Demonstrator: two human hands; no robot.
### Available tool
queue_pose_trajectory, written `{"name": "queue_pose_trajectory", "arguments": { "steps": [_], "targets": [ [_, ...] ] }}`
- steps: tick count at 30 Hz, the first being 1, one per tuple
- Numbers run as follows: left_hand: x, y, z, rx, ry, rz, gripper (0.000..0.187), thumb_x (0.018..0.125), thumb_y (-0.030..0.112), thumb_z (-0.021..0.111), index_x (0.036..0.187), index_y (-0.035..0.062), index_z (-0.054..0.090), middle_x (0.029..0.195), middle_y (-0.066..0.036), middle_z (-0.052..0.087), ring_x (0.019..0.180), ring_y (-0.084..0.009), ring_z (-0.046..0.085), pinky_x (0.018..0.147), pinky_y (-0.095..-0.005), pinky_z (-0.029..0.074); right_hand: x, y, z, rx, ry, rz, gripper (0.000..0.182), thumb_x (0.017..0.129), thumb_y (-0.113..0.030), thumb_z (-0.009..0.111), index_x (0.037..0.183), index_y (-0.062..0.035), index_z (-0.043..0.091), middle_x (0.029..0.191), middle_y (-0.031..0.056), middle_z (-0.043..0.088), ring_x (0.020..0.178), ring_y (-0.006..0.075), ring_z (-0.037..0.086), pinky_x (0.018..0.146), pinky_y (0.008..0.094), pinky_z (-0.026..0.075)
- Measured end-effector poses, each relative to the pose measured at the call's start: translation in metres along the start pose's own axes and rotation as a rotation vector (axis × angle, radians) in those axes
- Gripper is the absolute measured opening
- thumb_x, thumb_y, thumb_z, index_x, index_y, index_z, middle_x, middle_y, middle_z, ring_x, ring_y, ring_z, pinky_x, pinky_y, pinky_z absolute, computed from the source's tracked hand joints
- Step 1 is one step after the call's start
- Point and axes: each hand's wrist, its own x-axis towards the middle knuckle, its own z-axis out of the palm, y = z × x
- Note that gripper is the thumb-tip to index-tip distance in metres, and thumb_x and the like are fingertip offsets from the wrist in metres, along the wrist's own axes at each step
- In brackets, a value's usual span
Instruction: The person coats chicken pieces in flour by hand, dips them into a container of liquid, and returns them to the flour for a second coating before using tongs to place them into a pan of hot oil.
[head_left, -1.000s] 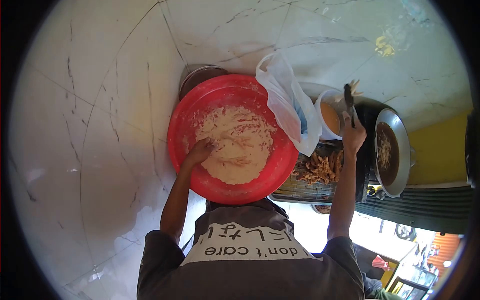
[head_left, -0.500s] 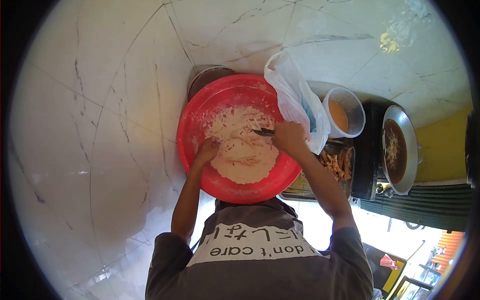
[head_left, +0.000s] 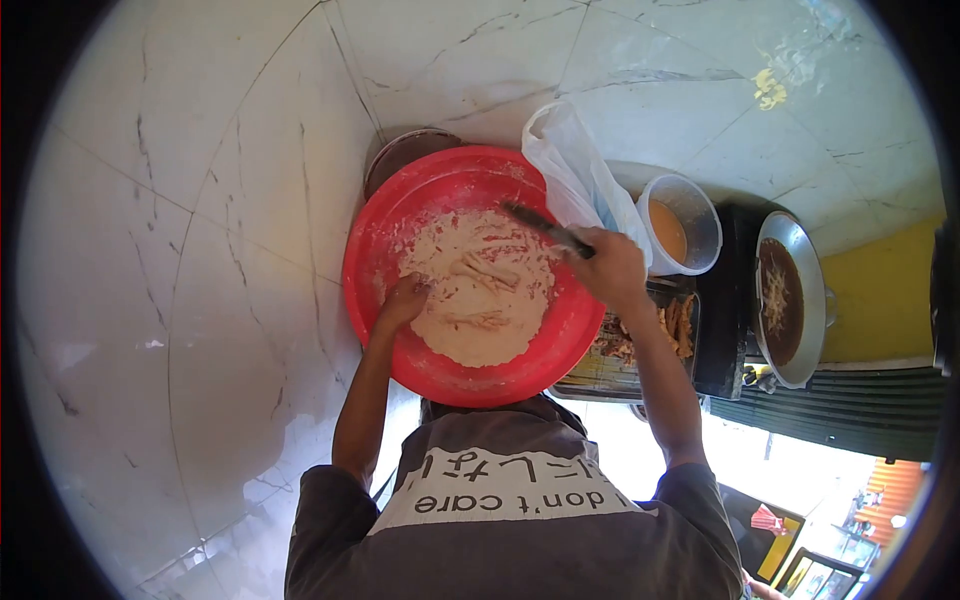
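A wide red basin [head_left: 372, 230] holds white flour [head_left: 480, 345]. Pale, long flour-coated pieces [head_left: 486, 270] lie in the middle of it. My right hand [head_left: 612, 265] is closed around dark tongs [head_left: 545, 226], raised over the basin's right side with the tip pointing left. Nothing shows in the tip. My left hand [head_left: 405, 298] is at the left side of the flour, inside the basin, its fingers drawn together. Whether they pinch anything is hidden.
Right of the basin stand a white plastic bag [head_left: 575, 170], a clear tub of orange liquid [head_left: 667, 228] and a tray of browned fried pieces [head_left: 680, 325]. Further right, a pan [head_left: 785, 300] holds dark oil with food frying. A dark round container [head_left: 408, 155] sits behind the basin.
My right hand has lifted the tongs out of the flour, up and to the right. The coated pieces in the middle show more plainly. My left hand has barely moved.
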Motion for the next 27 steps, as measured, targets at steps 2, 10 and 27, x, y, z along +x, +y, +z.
{"name": "queue_pose_trajectory", "arguments": {
  "steps": [2,10,27],
  "targets": [
    [-0.002,0.003,-0.001,0.010,-0.005,0.003,0.029,0.084,0.024,0.056,0.099,-0.0006,0.058,0.093,-0.018,0.062,0.090,-0.0267,0.060,0.079,-0.0348,0.046,-0.004,0.014,-0.018,0.221,0.309,0.058,0.030,0.073,-0.031,0.067,0.092,-0.0073,0.066,0.078,0.0161,0.063,0.071,0.0312,0.062,0.061,0.0398,0.047],
    [-0.007,0.018,-0.003,-0.063,-0.052,-0.008,0.027,0.084,0.020,0.056,0.099,-0.0025,0.057,0.095,-0.017,0.062,0.090,-0.0232,0.060,0.079,-0.0317,0.045,-0.016,0.120,-0.076,-0.082,0.325,0.824,0.054,0.075,-0.047,0.064,0.108,-0.0044,0.061,0.095,0.0210,0.064,0.094,0.0336,0.061,0.081,0.0389,0.046],
    [-0.006,0.003,0.002,-0.095,-0.054,-0.012,0.028,0.086,0.017,0.052,0.104,-0.0042,0.055,0.098,-0.017,0.062,0.092,-0.0215,0.058,0.081,-0.0311,0.044,-0.058,0.127,-0.112,-0.044,-0.414,0.574,0.056,0.053,-0.033,0.079,0.101,-0.0072,0.067,0.091,0.0164,0.066,0.086,0.0271,0.064,0.079,0.0329,0.048]
  ]
}}
